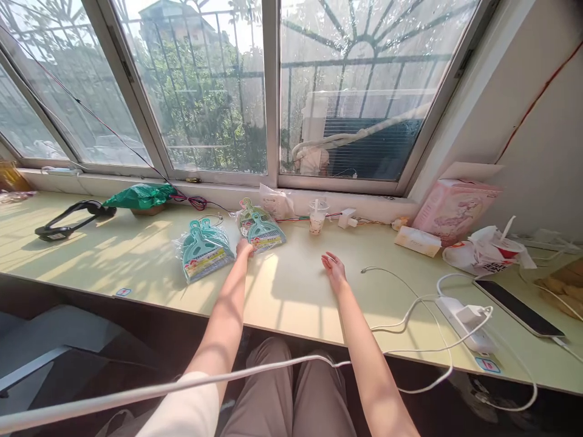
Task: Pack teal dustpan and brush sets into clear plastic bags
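My left hand is at the lower left corner of a small turquoise dustpan in clear plastic wrap, its fingers closed on that edge. Just behind this dustpan, and partly hidden by it, lies a light green dustpan, also wrapped. Left of my forearm is a stack of turquoise dustpans in clear plastic with a printed yellow label. My right hand hovers over or rests lightly on the table, fingers apart and slightly bent, holding nothing. Nearest to it stands a clear plastic cup with a straw.
On the pale table, a black strap-like frame and a green plastic bag lie left. A power strip, white cables, a phone, a pink box and a takeaway cup are right. One white cable crosses before my lap.
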Demonstrator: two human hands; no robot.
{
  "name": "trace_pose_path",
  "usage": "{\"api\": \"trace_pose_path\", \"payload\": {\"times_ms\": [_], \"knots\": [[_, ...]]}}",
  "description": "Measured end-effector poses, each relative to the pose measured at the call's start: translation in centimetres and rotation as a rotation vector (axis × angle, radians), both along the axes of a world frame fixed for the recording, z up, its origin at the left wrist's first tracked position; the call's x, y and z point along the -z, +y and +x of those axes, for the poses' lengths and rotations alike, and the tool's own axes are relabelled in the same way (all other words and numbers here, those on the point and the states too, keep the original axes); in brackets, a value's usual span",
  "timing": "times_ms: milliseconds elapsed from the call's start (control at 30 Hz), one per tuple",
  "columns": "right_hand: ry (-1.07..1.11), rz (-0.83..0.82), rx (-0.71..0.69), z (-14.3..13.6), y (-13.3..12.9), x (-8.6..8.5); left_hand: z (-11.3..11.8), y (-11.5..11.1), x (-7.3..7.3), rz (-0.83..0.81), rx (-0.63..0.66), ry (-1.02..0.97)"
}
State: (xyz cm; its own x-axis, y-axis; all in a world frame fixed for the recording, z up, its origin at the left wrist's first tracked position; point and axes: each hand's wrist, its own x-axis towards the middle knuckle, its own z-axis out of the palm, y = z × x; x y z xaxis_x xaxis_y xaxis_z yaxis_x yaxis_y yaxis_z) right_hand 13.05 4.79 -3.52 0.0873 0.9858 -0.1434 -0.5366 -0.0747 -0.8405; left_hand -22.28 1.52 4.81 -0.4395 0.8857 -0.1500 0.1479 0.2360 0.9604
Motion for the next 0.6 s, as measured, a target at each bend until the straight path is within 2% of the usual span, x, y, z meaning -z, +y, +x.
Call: {"api": "trace_pose_path", "payload": {"times_ms": [100,167,233,267,367,433,500,600], "knots": [[-0.074,0.019,-0.002,-0.4,0.0,0.0,-1.2,-2.1,0.5,-0.067,0.041,-0.047],[-0.214,0.065,-0.009,-0.9,-0.2,0.1,-1.3,-3.5,0.8,-0.053,0.107,-0.110],[-0.443,0.203,0.031,-1.5,-0.9,0.1,-0.5,-4.2,1.1,-0.004,0.187,-0.191],[-0.578,0.322,0.073,-1.7,-1.3,0.0,0.3,-4.2,1.4,0.024,0.227,-0.234],[-0.961,0.790,0.187,-2.1,-2.8,-0.4,4.4,-2.7,2.5,0.121,0.357,-0.390],[-1.144,1.005,0.184,-2.2,-3.3,-0.5,8.0,-1.0,3.4,0.198,0.433,-0.512],[-1.269,1.067,0.150,-2.2,-3.2,-0.4,11.5,0.5,4.4,0.250,0.468,-0.617],[-1.295,0.936,0.148,-2.1,-2.4,0.0,15.1,1.5,5.6,0.263,0.435,-0.746]]}}
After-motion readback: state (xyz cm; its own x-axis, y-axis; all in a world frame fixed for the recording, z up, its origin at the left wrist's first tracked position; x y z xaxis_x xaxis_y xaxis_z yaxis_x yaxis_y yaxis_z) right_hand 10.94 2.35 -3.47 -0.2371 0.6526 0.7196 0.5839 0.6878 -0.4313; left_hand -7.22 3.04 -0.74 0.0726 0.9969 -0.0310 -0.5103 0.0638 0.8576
